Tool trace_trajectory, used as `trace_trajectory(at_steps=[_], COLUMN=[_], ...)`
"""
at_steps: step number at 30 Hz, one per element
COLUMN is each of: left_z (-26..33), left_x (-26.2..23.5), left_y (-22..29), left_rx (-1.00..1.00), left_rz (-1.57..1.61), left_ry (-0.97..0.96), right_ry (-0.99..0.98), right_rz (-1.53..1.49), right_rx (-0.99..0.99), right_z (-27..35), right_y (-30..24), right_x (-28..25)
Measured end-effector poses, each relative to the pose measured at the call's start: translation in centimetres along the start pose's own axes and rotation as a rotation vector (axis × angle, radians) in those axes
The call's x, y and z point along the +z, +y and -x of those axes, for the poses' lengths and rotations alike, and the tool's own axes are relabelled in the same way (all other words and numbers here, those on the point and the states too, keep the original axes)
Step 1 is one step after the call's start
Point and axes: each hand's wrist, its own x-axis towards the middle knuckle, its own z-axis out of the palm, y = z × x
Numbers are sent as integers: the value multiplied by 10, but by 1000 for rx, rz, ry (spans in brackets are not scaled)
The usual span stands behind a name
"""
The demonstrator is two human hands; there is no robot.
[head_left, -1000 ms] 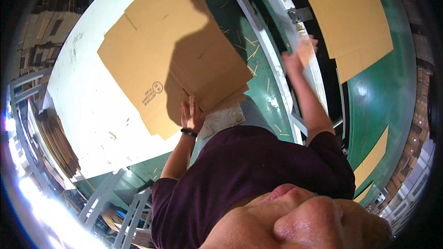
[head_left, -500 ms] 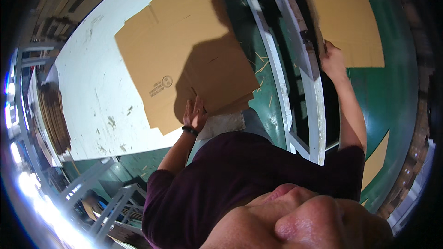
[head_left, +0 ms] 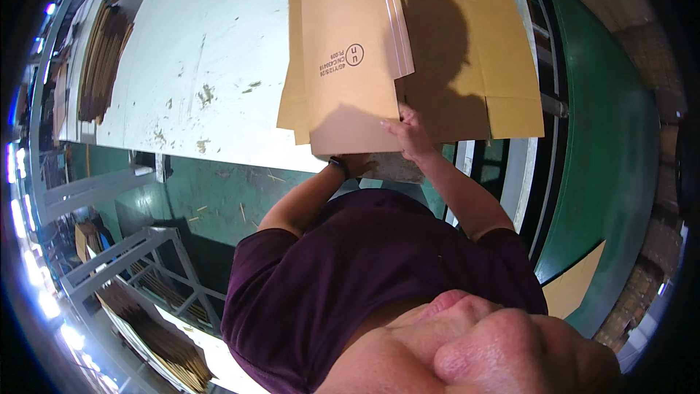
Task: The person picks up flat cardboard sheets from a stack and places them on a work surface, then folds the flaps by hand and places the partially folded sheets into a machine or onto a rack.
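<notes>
A brown cardboard sheet (head_left: 467, 58) lies partly flat over the table's right end. Its left part is a raised panel (head_left: 354, 95) with a round printed mark and pale lines along its right edge. My right hand (head_left: 412, 135) is closed on that panel's near right edge. Below the panel's near edge is my left hand (head_left: 356, 165), wearing a dark wristband; a few fingers show at its right, and the panel hides the rest. More cardboard (head_left: 293, 95) sticks out beneath the panel on the left.
The scuffed white table (head_left: 211, 51) stretches off to the left. A stack of cardboard (head_left: 106, 66) stands at its far left end. Metal frames (head_left: 146, 248) stand at lower left and a grey frame at right. Another cardboard piece (head_left: 576, 284) lies on the green floor (head_left: 598, 175).
My right hand has come left from the frame with a cardboard sheet, which now covers the table's right end. My left hand has slipped from the earlier sheet's top to below the raised panel.
</notes>
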Motion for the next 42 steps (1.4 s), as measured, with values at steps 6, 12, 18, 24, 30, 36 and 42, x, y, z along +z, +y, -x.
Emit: trace_trajectory(at_steps=[6,12,18,24,30,36,42], left_z=[21,-46,-56,-65,-66,-67,-63], left_x=[-77,-50,-24,-27,-39,-15,-6], left_y=[47,51,38,38,42,32,24], left_rx=[-245,47,53,67,57,39,23], left_rz=[-123,-355,-553,-598,-508,-511,-507], left_ry=[-490,274,237,218,149,218,319], right_ry=[129,435,1588,1290,688,245,264], right_rz=[386,958,500,-215,905,1517,1727], right_rx=[-109,-192,176,-712,-792,-698,-738], right_z=[-77,-61,8,32,47,-19,-49], right_y=[119,106,87,56,33,84,119], right_x=[-38,-74,-315,-403,-192,-94,-99])
